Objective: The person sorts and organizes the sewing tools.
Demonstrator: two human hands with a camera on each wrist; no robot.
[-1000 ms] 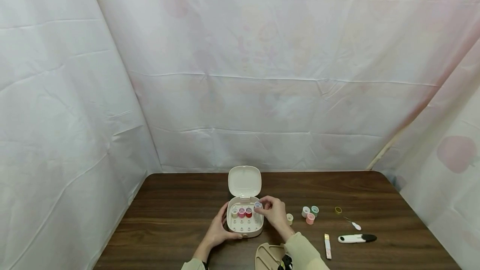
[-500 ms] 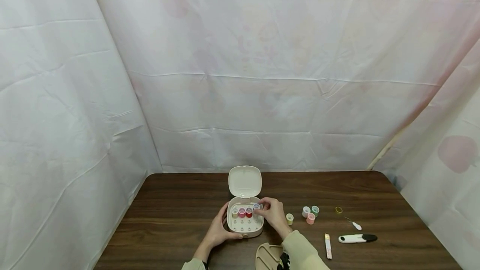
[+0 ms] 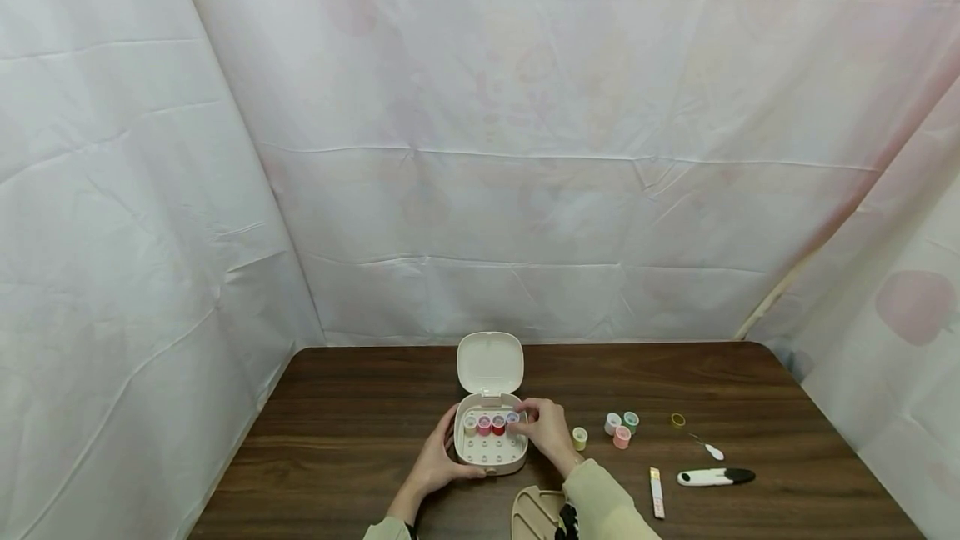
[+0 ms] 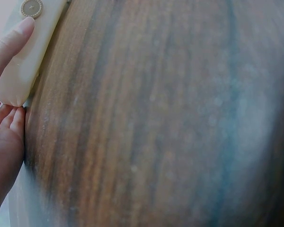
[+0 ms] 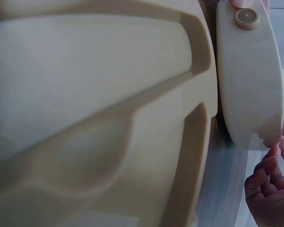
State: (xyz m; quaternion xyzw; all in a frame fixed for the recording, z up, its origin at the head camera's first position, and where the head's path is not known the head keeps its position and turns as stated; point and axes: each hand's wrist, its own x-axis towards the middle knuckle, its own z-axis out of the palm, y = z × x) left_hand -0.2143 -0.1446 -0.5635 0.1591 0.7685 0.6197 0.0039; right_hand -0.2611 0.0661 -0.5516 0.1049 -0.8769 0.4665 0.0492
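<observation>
A cream sewing box (image 3: 504, 467) stands on the table with its lid (image 3: 490, 361) raised. My left hand (image 3: 437, 463) grips its left side, thumb at the front near the round button clasp (image 4: 31, 8). Inside, on the pegs, a row holds a pale yellow thread spool (image 3: 470, 426), a pink spool (image 3: 483, 426) and a red spool (image 3: 498, 425). At the right end of that row, my right hand (image 3: 550, 433) pinches a lavender spool (image 3: 513, 417); whether it is fully seated on a peg cannot be told. The right wrist view shows that hand (image 5: 270, 189) at the box's side.
A beige divided tray (image 3: 529, 515) with black-handled things lies in front, partly under the right sleeve. To the right are a yellow spool (image 3: 580, 438), white (image 3: 612, 423), green (image 3: 631, 421) and coral (image 3: 622, 437) spools, a seam ripper-like white-and-black tool (image 3: 715, 477) and a needle threader (image 3: 712, 451).
My right hand has shifted slightly down and left, bringing the lavender spool into line with the other spools in the row. The left hand stays on the box.
</observation>
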